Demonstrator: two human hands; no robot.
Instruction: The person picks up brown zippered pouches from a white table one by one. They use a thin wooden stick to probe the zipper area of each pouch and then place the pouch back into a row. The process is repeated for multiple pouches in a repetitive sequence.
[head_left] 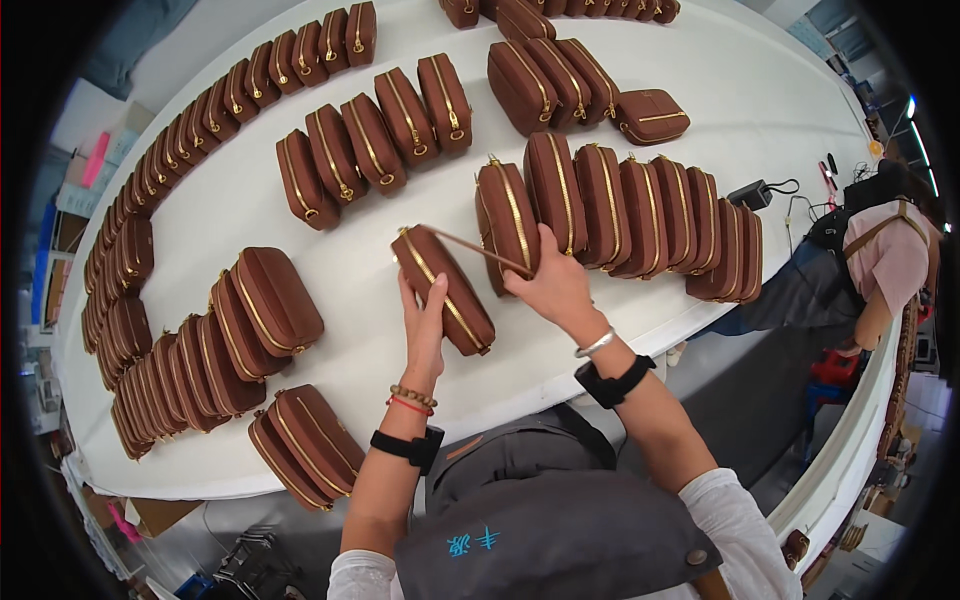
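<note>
A brown zip bag [452, 292] with a gold zipper stands tilted in front of me. My left hand [424, 328] is closed around its near left side, with the thumb along the zipper. From the bag's far end, a thin brown strap [468, 243] stretches to my right hand [560, 290], where the closed fingers pinch it. Just beyond that hand stands another brown bag [508, 215], first in a row of similar bags [640, 215] running to the right. Whether the fingers touch that bag, I cannot tell.
More brown bags stand in rows on the white table [360, 270], along its left edge [170, 385] and across the middle [375, 140]. One bag [652, 116] lies flat at the far right. A black adapter [750, 194] with a cable sits nearby. Another person [885, 255] is at right.
</note>
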